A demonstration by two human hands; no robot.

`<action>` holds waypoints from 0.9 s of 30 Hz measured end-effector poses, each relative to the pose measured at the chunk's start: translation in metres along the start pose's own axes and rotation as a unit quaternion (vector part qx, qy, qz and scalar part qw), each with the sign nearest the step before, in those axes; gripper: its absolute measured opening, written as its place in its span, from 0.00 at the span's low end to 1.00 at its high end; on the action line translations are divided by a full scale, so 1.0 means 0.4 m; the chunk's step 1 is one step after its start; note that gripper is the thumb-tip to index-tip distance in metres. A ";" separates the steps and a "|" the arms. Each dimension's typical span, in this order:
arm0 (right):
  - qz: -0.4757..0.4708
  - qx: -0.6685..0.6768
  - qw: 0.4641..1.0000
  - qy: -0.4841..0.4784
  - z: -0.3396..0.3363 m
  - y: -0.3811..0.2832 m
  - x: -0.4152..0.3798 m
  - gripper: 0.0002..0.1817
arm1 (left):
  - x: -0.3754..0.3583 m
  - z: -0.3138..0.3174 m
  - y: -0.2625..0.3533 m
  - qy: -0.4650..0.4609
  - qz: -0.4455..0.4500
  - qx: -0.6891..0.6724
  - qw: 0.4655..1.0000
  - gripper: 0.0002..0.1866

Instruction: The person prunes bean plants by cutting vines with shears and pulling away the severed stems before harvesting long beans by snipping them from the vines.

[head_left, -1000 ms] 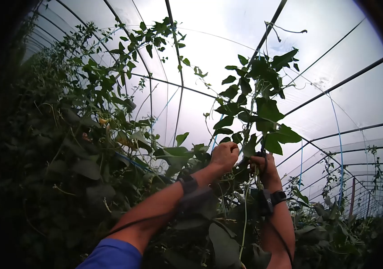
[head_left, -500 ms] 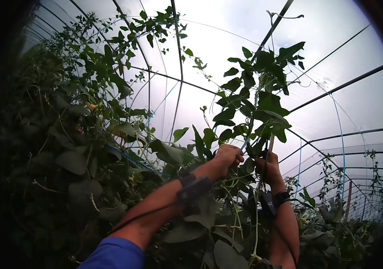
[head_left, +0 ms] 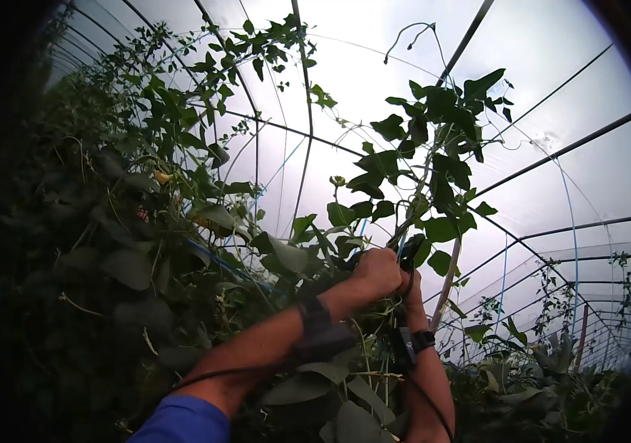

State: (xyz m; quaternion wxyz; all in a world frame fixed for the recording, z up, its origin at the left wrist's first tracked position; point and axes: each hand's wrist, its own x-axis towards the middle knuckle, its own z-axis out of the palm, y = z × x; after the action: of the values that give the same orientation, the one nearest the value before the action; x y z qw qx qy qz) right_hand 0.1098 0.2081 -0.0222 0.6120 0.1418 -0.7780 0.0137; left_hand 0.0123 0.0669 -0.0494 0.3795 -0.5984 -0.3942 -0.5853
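A climbing vine with broad lobed leaves rises above my hands, its thin stems running down between them. My left hand is closed in a fist at the base of these stems, its back toward me. Pressed against it on the right, my right hand is also closed around the stems and partly hidden by the left. A light blue string comes down to the hands. Dark leaves or some dark item beside the fingers cannot be told apart. Each wrist carries a black strapped device with a cable.
A slanting wooden pole stands just right of my hands. Dense foliage fills the left and lower area. Dark frame pipes hold up a translucent greenhouse cover. More blue strings hang at the right.
My right hand has moved left and slightly down, against my left hand. The left hand has turned, its back now covering the fingers. The vine's stems lean more, and the pole shows more fully.
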 end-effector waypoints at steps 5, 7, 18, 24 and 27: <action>0.065 0.066 0.995 -0.033 0.008 -0.024 0.017 0.11 | 0.011 -0.015 -0.007 0.025 0.059 0.023 0.998 0.15; -0.008 0.001 0.999 -0.053 0.004 -0.017 0.022 0.10 | 0.002 -0.023 -0.005 0.067 0.079 0.026 0.994 0.14; 0.033 0.125 0.990 -0.049 0.038 -0.123 -0.004 0.12 | 0.029 -0.015 -0.060 0.283 0.103 -0.053 0.952 0.09; 0.145 0.195 0.969 -0.038 0.032 -0.117 0.006 0.12 | 0.110 0.004 -0.097 -0.101 -0.119 -0.366 0.917 0.12; 0.140 0.207 0.967 -0.039 0.037 -0.114 0.006 0.10 | 0.127 0.009 -0.121 -0.136 -0.098 -0.485 0.858 0.10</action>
State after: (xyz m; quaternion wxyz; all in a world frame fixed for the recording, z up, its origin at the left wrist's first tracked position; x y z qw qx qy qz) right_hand 0.1062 0.1610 -0.0305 0.5301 0.1556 -0.7937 0.2544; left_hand -0.0303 0.0908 0.0008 -0.0757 -0.7382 -0.1644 -0.6498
